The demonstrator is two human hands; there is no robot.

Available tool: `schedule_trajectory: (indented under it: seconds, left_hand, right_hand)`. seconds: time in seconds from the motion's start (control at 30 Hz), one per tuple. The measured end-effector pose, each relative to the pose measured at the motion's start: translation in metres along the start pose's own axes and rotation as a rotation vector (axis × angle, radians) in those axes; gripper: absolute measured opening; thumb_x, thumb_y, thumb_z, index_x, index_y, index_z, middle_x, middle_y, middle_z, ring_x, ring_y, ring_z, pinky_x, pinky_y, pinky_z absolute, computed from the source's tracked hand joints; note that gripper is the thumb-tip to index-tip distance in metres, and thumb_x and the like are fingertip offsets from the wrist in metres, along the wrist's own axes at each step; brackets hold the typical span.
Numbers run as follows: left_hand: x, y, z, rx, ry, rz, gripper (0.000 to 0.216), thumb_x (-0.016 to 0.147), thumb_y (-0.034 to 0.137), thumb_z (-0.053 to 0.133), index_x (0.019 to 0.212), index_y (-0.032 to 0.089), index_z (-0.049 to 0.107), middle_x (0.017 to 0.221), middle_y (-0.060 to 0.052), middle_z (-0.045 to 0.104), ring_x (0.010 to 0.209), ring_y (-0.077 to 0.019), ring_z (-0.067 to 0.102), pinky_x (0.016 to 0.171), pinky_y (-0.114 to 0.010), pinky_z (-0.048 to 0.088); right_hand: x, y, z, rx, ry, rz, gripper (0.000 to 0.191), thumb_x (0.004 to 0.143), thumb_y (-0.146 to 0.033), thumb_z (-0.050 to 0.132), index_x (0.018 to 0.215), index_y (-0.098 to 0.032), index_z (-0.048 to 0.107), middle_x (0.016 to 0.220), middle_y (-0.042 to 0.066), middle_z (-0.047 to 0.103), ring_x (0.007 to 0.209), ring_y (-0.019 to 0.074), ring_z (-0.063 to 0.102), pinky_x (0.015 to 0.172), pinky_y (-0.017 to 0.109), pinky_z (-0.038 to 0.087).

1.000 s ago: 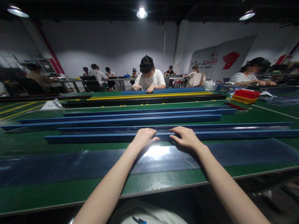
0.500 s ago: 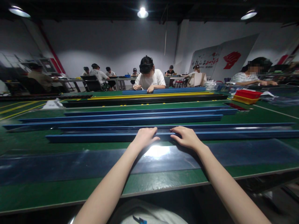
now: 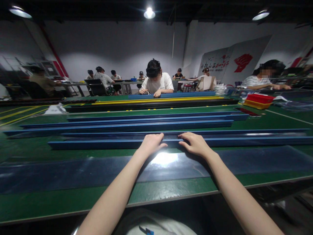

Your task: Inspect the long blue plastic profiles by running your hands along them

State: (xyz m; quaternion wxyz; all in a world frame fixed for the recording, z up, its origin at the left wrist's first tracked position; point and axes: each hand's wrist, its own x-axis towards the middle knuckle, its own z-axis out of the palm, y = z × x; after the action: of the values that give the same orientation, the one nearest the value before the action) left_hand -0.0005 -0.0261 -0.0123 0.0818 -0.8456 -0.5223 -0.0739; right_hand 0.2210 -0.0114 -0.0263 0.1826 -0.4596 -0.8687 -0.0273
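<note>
Head view: blue channels (image 3: pixel 97 144) on green table (image 3: pixel 171 191), lamps (image 3: pixel 149 13) overhead.

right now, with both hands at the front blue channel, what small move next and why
I'd perhaps slide the left hand and right hand apart along the front blue channel: they sit close together at its near side, and it runs well past both.

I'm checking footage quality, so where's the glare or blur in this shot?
In the head view, glare whitens part of the glossy sheet; same view, the middle ceiling lamp flares and the banner lettering looks smeared.
</note>
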Motion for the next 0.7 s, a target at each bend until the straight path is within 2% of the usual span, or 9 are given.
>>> schedule_trajectory:
  seconds: [0.27, 0.47, 0.7]
  left_hand:
    - [-0.001, 0.001, -0.002, -0.009, -0.006, 0.004, 0.028, 0.082, 0.045, 0.048, 0.091, 0.019, 0.051, 0.091, -0.007, 0.066, 0.086, -0.0226, 0.062, 0.067, -0.028, 0.045]
    - [-0.001, 0.002, -0.002, -0.017, -0.012, -0.003, 0.028, 0.082, 0.045, 0.048, 0.092, 0.019, 0.05, 0.092, -0.007, 0.066, 0.088, -0.0225, 0.062, 0.068, -0.028, 0.044]
    - [-0.003, 0.001, -0.002, 0.012, -0.003, 0.034, 0.026, 0.083, 0.043, 0.049, 0.092, 0.019, 0.05, 0.092, -0.007, 0.065, 0.088, -0.0216, 0.061, 0.069, -0.028, 0.044]
  right_hand:
    - [0.002, -0.011, 0.0, -0.07, -0.003, -0.059, 0.025, 0.085, -0.037, 0.043, 0.088, -0.018, 0.06, 0.092, 0.007, 0.062, 0.087, 0.0178, 0.055, 0.071, 0.025, 0.037]
    - [0.007, -0.018, 0.005, -0.105, 0.012, -0.085, 0.022, 0.087, -0.035, 0.042, 0.083, -0.018, 0.056, 0.084, 0.006, 0.06, 0.079, 0.0159, 0.054, 0.063, 0.024, 0.033]
    - [0.009, -0.016, 0.005, -0.123, 0.03, -0.088, 0.02, 0.085, -0.033, 0.046, 0.076, -0.017, 0.056, 0.078, 0.006, 0.06, 0.074, 0.0156, 0.053, 0.061, 0.024, 0.031]
